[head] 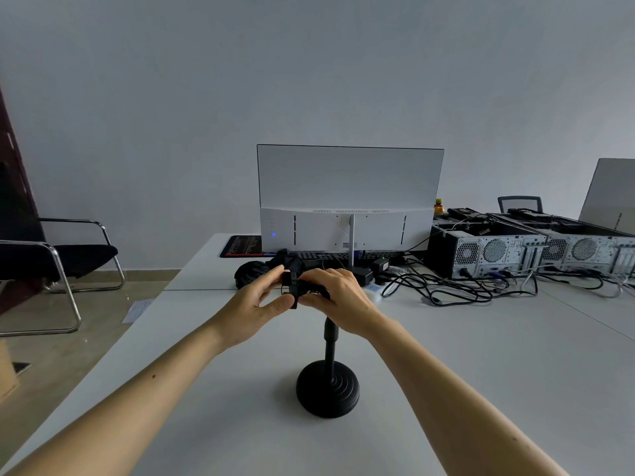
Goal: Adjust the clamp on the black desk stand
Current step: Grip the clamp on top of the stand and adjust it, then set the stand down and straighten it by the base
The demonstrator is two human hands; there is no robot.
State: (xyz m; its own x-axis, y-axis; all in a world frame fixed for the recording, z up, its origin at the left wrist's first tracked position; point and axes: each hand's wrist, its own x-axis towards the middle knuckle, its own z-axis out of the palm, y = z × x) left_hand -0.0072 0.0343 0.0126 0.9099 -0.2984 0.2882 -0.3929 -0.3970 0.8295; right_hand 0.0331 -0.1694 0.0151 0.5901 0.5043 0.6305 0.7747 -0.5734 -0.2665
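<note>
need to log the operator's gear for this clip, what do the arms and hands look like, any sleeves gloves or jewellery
Both arms are bare up to the frame edge: no sleeves show. The left hand and right hand wear no gloves, and no rings, watch or bracelet are visible on the fingers or wrists. The left forearm carries a small dark mole; the right forearm has a faint one near the frame's lower edge.
</note>
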